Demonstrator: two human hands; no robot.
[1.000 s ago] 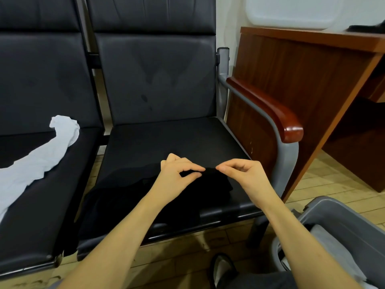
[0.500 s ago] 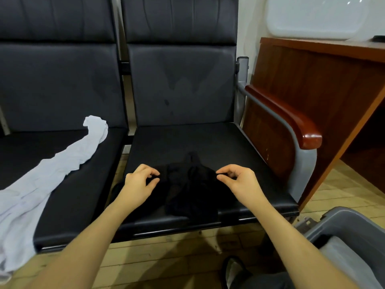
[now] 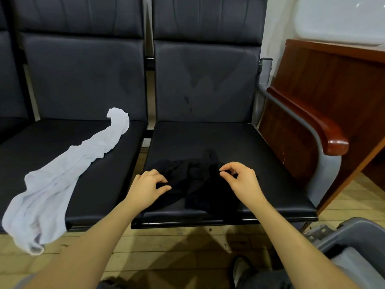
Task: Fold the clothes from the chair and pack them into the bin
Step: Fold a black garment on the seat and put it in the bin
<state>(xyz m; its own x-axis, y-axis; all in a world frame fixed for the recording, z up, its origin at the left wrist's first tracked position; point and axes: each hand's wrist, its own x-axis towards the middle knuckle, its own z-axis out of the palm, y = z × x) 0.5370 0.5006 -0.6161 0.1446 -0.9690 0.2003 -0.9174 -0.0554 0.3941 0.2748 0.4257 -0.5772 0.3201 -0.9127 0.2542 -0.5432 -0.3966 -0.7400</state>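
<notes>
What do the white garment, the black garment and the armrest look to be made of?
White garment: thin, stretchy knit, maybe hosiery; it lies long, limp and finely wrinkled.
Black garment: thin, soft matte fabric, bunched in loose folds; the weave is too dark to tell.
Armrest: glossy lacquered wood by its look, reddish brown with bright highlights, on a grey, probably metal frame.

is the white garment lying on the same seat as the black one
No, the white garment lies across the left seat and hangs off its front edge, while the black garment sits on the right seat.
</notes>
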